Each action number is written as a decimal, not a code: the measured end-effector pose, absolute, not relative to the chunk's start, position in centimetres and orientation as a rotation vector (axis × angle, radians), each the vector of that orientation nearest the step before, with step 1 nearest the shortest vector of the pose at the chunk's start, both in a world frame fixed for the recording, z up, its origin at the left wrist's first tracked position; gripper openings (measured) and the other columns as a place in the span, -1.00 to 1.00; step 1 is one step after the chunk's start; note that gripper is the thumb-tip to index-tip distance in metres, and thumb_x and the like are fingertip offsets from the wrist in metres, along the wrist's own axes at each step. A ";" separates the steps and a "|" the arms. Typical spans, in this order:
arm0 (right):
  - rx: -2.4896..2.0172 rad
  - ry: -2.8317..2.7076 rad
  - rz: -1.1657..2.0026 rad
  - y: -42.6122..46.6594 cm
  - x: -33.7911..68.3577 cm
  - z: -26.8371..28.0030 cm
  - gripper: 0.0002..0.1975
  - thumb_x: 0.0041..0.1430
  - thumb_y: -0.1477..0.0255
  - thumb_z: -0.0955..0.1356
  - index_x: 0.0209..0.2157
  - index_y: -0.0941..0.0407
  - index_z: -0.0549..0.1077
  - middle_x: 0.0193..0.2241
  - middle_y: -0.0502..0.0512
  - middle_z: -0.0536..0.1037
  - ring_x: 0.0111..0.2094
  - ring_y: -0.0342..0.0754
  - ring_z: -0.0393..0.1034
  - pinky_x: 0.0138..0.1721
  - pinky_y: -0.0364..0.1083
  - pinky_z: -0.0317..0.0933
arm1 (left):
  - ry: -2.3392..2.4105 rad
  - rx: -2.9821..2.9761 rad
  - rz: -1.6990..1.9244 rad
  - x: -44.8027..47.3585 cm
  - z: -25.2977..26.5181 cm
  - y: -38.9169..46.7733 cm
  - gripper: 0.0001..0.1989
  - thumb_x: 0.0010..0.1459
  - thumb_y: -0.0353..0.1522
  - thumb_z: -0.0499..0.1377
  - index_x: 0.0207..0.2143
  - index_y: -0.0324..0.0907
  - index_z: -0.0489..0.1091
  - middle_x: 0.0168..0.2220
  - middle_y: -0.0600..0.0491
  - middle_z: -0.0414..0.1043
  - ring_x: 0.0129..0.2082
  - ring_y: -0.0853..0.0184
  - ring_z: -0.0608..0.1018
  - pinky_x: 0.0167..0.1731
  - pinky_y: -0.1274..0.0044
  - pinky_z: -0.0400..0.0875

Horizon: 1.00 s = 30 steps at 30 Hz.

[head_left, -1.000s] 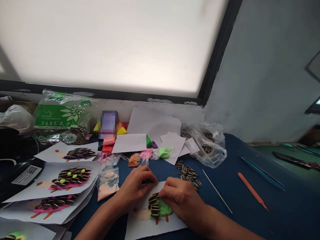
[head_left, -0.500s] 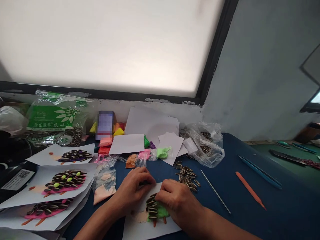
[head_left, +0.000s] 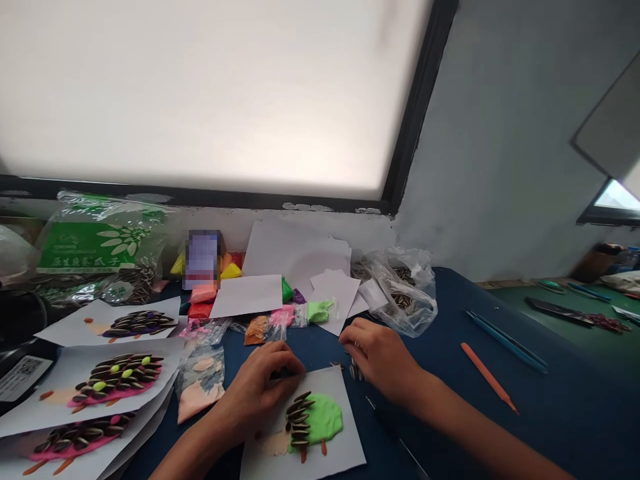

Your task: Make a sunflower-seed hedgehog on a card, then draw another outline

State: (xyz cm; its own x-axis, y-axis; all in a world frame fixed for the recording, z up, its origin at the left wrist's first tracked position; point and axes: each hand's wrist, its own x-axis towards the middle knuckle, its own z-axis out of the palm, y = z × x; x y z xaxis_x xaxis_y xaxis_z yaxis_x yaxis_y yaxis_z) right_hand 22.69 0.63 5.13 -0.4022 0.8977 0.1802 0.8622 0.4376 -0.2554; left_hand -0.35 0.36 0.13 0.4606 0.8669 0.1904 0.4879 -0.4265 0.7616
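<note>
My left hand [head_left: 267,383] rests at the upper left of a white card [head_left: 350,453], fingers curled and thumb close to them, holding the card's edge. On the card is a hedgehog-like figure: a bright green clay body [head_left: 326,419], a pale peach clay head [head_left: 276,444] and small brown feet. Striped sunflower seeds [head_left: 300,417] are stuck in rows on the body's left part. My right hand [head_left: 377,353] is off the card, over loose sunflower seeds [head_left: 355,369] on the table. Its fingers are bent together; whatever is between the fingertips is hidden.
Finished-looking seed hedgehog cards [head_left: 117,380] lie at left. Clay packets [head_left: 257,330], a bag of seeds [head_left: 405,293] and white paper [head_left: 300,250] are at the back. An orange tool [head_left: 489,377] and blue tweezers [head_left: 507,341] lie right; a thin metal rod [head_left: 414,460] is partly behind my right arm.
My right hand has left the green body and moved up and right to the loose seeds, uncovering the clay. My left hand stays at the card. The view has shifted slightly.
</note>
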 end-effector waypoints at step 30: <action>-1.333 -2.600 0.400 0.8 22.1 4.3 -0.74 0.14 0.61 0.32 -0.17 0.08 0.54 -0.25 0.07 0.49 -0.22 -0.07 0.40 -0.25 -0.16 0.17 | 1.218 2.160 0.656 0.2 0.2 0.6 -0.84 0.12 -0.38 0.03 -0.43 -0.14 0.40 -0.36 0.04 0.40 -0.30 0.26 0.44 -0.27 0.44 0.28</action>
State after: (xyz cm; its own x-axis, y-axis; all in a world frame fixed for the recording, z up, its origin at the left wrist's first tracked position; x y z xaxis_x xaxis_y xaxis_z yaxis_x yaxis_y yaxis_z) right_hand 22.10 0.84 4.26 -0.5768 0.8155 0.0467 0.7637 0.5587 -0.3234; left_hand 0.20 0.55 0.22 0.4650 0.8746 0.1370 0.5960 -0.4237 0.6821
